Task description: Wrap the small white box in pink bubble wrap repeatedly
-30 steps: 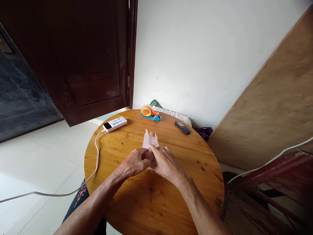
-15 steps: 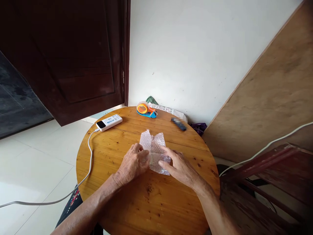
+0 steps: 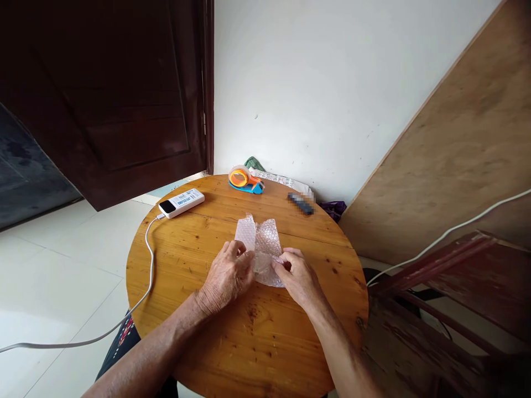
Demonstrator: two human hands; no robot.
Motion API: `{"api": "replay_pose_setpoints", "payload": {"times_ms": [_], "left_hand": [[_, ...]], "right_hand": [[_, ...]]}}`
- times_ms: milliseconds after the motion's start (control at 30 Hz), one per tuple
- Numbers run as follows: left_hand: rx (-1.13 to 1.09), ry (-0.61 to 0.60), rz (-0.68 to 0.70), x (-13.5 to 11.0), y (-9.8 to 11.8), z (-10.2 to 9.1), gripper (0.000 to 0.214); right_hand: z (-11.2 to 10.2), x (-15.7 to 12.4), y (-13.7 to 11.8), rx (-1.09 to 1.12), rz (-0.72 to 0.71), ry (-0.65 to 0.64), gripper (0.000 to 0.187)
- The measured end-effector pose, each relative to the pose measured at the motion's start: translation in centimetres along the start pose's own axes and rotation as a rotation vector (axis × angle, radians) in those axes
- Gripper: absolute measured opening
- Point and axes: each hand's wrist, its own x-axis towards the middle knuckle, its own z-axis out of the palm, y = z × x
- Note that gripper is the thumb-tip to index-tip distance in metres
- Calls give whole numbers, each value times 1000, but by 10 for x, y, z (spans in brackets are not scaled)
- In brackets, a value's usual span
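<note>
A sheet of clear, faintly pink bubble wrap (image 3: 268,236) lies on the round wooden table (image 3: 249,354), partly folded, with its far corners sticking up. My left hand (image 3: 232,268) is closed on its left side, fingers curled and pressing the near part. At the right edge my right hand (image 3: 296,271) pinches the plastic between thumb and fingers. Whether anything lies inside the folds cannot be made out.
A tape dispenser (image 3: 245,181) with orange and blue parts stands at the table's far edge. A white power bank (image 3: 181,203) with a cable (image 3: 150,260) lies at the left. A dark, pixelated object (image 3: 301,203) rests at the back right.
My right hand's fingers, spread over the bubble wrap before, have closed into a pinch on its right edge. My left hand keeps its hold. The view has shifted slightly.
</note>
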Motion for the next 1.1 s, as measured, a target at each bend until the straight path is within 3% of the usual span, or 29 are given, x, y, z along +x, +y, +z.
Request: {"api": "replay_pose_setpoints", "payload": {"times_ms": [167,300,400,567,667,767,933,1100], "left_hand": [[-11,-32,-29,0,1,-2,26],[15,-58,-29,0,0,-1,28],[38,-61,3,0,-2,0,24],[14,-63,31,2,-1,-1,21],[-13,-90,22,4,1,-3,18],[-92,-83,-18,4,1,-2,22],[-180,-33,-60,2,-1,3,55],[-266,-103,-130,2,-5,2,61]], "right_hand": [[0,3,-9,-81,110,-113,17],[4,4,-6,-1,108,-28,6],[8,3,-5,187,109,35,15],[14,-1,-23,675,174,-15,41],[20,-1,-33,818,198,-15,52],[25,0,-38,819,180,-4,56],[23,-1,-43,710,171,-23,59],[10,-9,-44,637,114,-126,57]]}}
